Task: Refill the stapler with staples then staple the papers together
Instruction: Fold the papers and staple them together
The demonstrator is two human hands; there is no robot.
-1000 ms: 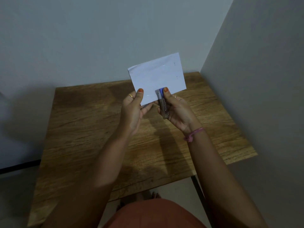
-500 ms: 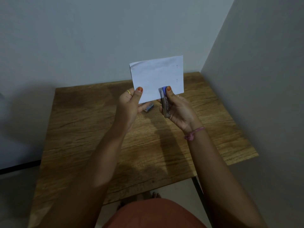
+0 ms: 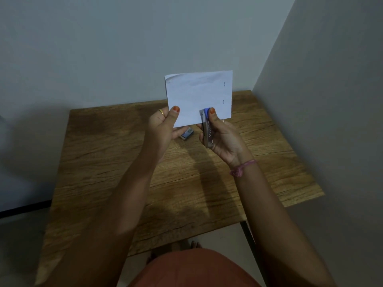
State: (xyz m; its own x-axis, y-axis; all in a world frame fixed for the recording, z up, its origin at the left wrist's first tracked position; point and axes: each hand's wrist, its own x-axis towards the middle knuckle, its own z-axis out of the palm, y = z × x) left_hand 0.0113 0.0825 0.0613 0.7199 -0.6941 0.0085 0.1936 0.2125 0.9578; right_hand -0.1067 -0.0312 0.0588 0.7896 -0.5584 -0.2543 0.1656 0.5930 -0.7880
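Stapler (image 3: 207, 129) gripped in right hand (image 3: 222, 139), thumb pressing its blue head over lower edge of papers (image 3: 199, 96); left hand (image 3: 163, 127) pinching their lower left corner, above table (image 3: 103, 162). Best squeezed firmly, sheets held aligned. Long axis running away from body, mouth pointing up into sheets.

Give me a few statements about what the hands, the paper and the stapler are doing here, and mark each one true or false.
1. The left hand pinches the white sheet of paper at its lower left corner. True.
2. The paper lies flat on the brown wooden table. False: it is held up above the table.
3. The right hand grips the blue and silver stapler at the paper's lower edge. True.
4. The small blue staple box is in the left hand. False: it lies on the table.
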